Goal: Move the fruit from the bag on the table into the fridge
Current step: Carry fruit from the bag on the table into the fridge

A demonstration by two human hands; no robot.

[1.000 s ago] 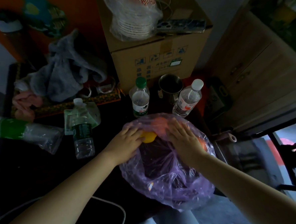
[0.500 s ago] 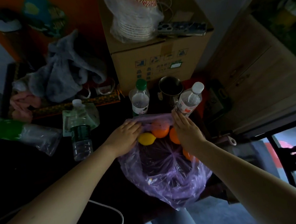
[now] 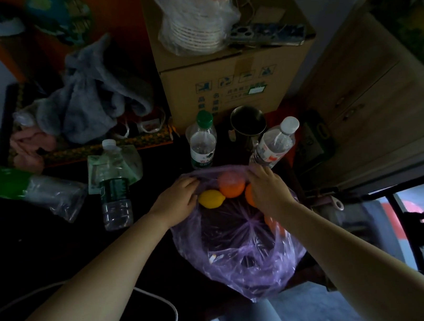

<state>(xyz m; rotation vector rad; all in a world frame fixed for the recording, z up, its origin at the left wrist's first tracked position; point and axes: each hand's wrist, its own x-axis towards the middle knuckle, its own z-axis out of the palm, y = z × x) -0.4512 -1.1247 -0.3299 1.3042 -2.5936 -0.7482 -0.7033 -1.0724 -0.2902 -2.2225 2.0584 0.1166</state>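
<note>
A translucent purple plastic bag (image 3: pixel 239 260) lies on the dark table, its mouth pulled open towards the far side. My left hand (image 3: pixel 176 199) grips the left part of the bag's rim, and my right hand (image 3: pixel 267 191) grips the right part. Between them lie a yellow lemon (image 3: pixel 211 198) and an orange (image 3: pixel 232 185). A second orange (image 3: pixel 250 195) is half hidden behind my right hand. Another orange fruit (image 3: pixel 274 224) shows through the bag's right wall under my right forearm. No fridge is in view.
Just beyond the bag stand a green-capped bottle (image 3: pixel 202 141), a metal cup (image 3: pixel 248 123) and a white-capped bottle (image 3: pixel 274 144). Left of it are another bottle (image 3: pixel 114 188) and a bagged bottle (image 3: pixel 31 188). A cardboard box (image 3: pixel 227 67) stands behind. A wooden cabinet (image 3: pixel 376 105) is right.
The bag's mouth, bunched over the fruit a second ago, has been pulled open and back by both hands. The lemon and oranges now lie uncovered.
</note>
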